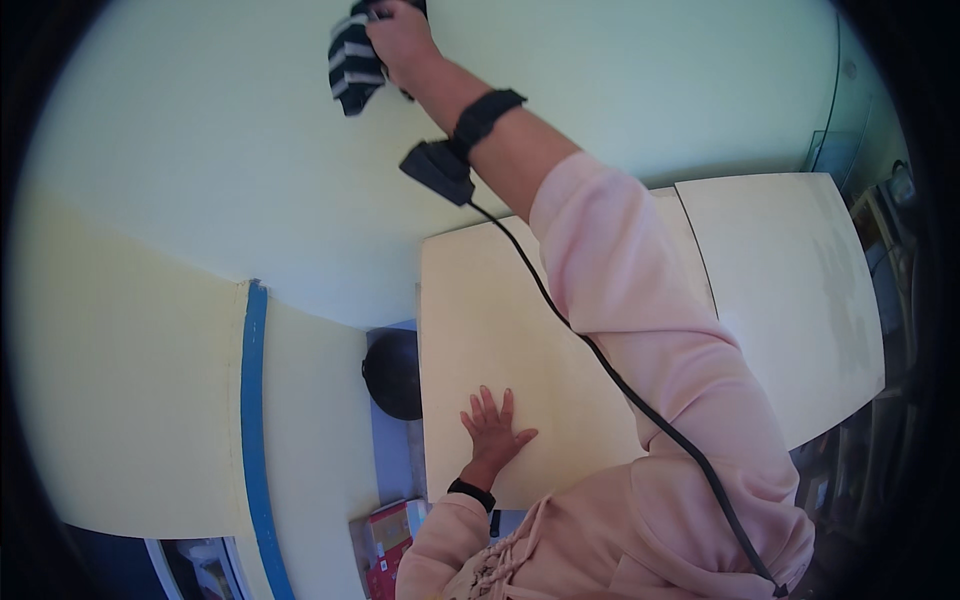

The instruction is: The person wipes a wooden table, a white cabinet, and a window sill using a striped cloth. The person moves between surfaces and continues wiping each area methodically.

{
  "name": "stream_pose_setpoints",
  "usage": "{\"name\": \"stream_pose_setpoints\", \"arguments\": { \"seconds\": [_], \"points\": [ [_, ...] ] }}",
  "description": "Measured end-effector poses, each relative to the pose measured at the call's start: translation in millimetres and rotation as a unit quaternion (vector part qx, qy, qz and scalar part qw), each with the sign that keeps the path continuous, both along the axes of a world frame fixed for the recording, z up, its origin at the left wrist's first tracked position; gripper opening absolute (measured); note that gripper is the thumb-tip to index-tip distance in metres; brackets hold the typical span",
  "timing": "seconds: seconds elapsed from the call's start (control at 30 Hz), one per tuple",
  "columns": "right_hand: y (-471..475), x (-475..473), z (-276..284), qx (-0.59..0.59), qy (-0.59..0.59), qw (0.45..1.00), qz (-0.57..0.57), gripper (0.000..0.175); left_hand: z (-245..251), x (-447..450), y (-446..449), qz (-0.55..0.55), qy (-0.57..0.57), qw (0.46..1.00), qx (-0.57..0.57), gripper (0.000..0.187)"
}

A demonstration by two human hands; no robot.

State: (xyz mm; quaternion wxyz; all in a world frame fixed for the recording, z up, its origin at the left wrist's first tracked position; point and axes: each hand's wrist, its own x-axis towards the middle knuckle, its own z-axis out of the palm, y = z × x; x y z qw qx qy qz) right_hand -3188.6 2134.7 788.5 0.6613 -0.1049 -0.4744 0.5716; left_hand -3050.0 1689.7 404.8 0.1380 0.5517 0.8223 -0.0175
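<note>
My right hand (401,39) is raised high at the top of the view, in front of the wall. It grips a dark cloth with white stripes (354,64), which hangs down on the left side of the hand. The fingers are partly hidden at the picture's edge, along with something dark by them. My left hand (493,433) rests palm down on the pale tabletop (480,300), fingers spread and holding nothing.
A black device (441,171) is strapped to my right forearm, its cable (551,292) running down along my pink sleeve. Left of the table are a round black pan-like object (395,375) and red boxes (388,555). A blue strip (253,390) runs down the wall. Shelves (847,457) stand at right.
</note>
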Motion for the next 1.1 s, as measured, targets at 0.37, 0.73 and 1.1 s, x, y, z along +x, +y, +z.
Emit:
{"name": "stream_pose_setpoints", "arguments": {
  "seconds": [0.37, 0.73, 1.1],
  "points": [
    [-63.2, -46.2, 22.4, 0.475, -0.385, 0.658, -0.439, 0.016, 7.9, 4.1, 4.6, 0.018, -0.026, 0.999, -0.008, 0.098],
    [-78.8, -43.4, -206.7, 0.633, -0.626, 0.429, -0.154, 0.017, 6.6, 5.2, 4.3, 0.017, 0.007, 1.000, 0.023, 0.095],
    [52.4, 194.2, -271.7, 0.305, -0.812, 0.468, -0.170, 0.017, 14.8, 4.4, 6.6, 0.031, -0.023, 0.999, -0.019, 0.098]
  ]
}}
